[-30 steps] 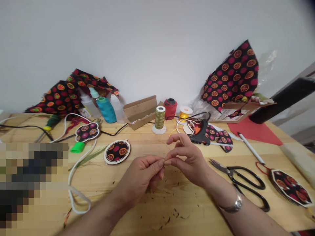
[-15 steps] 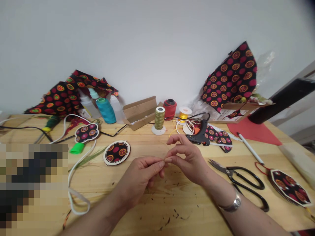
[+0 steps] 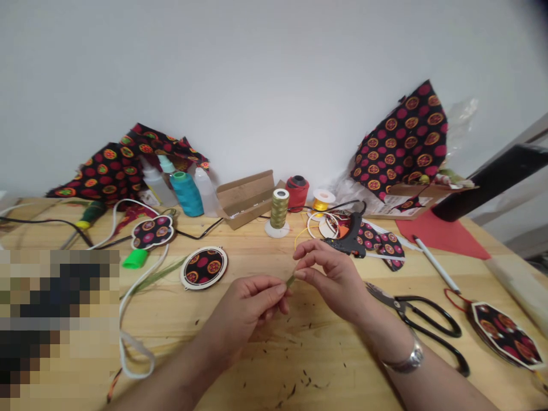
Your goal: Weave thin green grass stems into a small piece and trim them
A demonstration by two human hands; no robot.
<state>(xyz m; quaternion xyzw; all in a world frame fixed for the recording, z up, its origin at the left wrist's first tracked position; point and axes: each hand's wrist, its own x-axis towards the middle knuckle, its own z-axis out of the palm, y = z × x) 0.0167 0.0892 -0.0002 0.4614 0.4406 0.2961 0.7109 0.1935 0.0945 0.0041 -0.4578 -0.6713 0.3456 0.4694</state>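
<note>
Both my hands meet over the middle of the table, joined by a short olive-green bit of thread [image 3: 290, 281]. My left hand [image 3: 259, 299] pinches one end between thumb and forefinger, the other fingers curled beneath. At the other end, thumb and fingertips of my right hand [image 3: 327, 274] are closed on it. Most of the thread is hidden by the fingers. Left of my hands lies a round wooden-framed fabric disc [image 3: 204, 267]. Black-handled scissors [image 3: 402, 308] rest beside my right wrist. Beyond my hands stands an olive-green thread spool [image 3: 279, 209].
A black glue gun [image 3: 351, 237] lies just past my right hand. Behind are a teal thread cone [image 3: 187, 194], a red thread cone [image 3: 297, 193] and a cardboard box [image 3: 246, 200]. A white cord [image 3: 123, 319] loops at left. Dark scraps [image 3: 293, 390] litter the near table.
My fingertips have drawn slightly apart, the right hand shifting a little rightward. A bit of olive-green thread now shows between them.
</note>
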